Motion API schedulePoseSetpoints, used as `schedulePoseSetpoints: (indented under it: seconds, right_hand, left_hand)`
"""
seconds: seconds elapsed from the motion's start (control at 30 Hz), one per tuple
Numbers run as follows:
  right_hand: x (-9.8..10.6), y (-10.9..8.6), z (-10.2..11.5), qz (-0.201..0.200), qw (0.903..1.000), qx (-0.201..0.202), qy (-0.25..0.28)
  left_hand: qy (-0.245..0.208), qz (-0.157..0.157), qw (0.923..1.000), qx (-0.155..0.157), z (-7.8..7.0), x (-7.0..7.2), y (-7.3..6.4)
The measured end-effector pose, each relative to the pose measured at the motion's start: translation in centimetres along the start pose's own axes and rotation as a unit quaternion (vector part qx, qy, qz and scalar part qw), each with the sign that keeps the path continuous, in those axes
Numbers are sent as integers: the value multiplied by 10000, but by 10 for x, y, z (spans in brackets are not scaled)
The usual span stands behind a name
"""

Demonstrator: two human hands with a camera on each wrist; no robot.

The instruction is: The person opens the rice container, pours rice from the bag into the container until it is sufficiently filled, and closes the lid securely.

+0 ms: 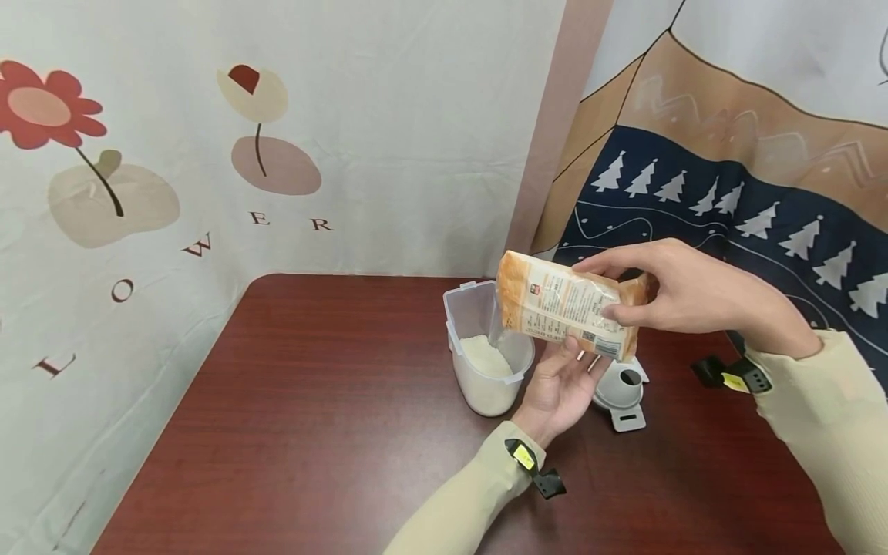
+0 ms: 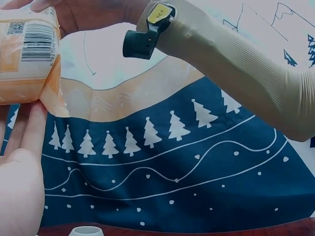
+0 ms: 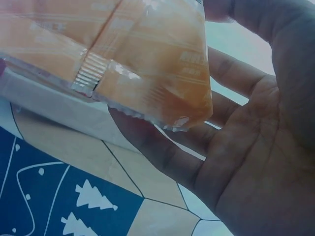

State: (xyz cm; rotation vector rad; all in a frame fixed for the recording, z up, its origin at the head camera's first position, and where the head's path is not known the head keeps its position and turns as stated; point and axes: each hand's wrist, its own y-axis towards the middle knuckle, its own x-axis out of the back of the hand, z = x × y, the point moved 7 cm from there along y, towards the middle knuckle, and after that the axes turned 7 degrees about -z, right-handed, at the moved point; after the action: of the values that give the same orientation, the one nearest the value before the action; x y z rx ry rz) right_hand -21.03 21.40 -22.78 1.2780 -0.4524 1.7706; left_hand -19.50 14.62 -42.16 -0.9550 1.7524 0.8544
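An orange-and-white plastic food bag (image 1: 565, 301) printed with small text and a barcode is held slantwise, its left end over a clear plastic storage container (image 1: 451, 324). White powder or fine grains (image 1: 486, 356) partly fill the container. My right hand (image 1: 683, 289) grips the bag's right end from above, thumb on the printed face. From below, my left hand (image 1: 558, 389) holds its lower edge, thumb in front and fingers reaching behind. The bag's crimped end seam (image 3: 147, 118) lies by the right fingers in the right wrist view. The bag's mouth is hidden in the head view.
A light grey lid (image 1: 620, 389) with a round opening and flat tabs lies on the table behind my left hand, partly covered by it. The brown table (image 1: 312, 432) ends at printed curtains (image 1: 416, 154) at the back and right.
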Motion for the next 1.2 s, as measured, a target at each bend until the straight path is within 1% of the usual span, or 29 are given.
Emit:
schedulePoseSetpoints:
  seconds: [0.13, 0.23, 0.5, 0.87, 1.2]
  right_hand:
    - [1, -2, -1, -116, 9999, 10, -24]
    - [1, -3, -3, -162, 9998, -112, -9]
    - [0, -6, -8, -89, 9991, -401, 143]
    - [0, -11, -11, -114, 9979, -392, 511]
    - [1, -9, -10, -187, 9976, -469, 465]
  left_hand:
    - [2, -20, 10000, -52, -1, -1, -1]
    - [14, -43, 9999, -108, -2, -2, 0]
    - [-21, -138, 9998, -164, -5, -1, -1]
    - [-36, -219, 9996, -191, -7, -2, -1]
    - [-108, -211, 9996, -178, -8, -2, 0]
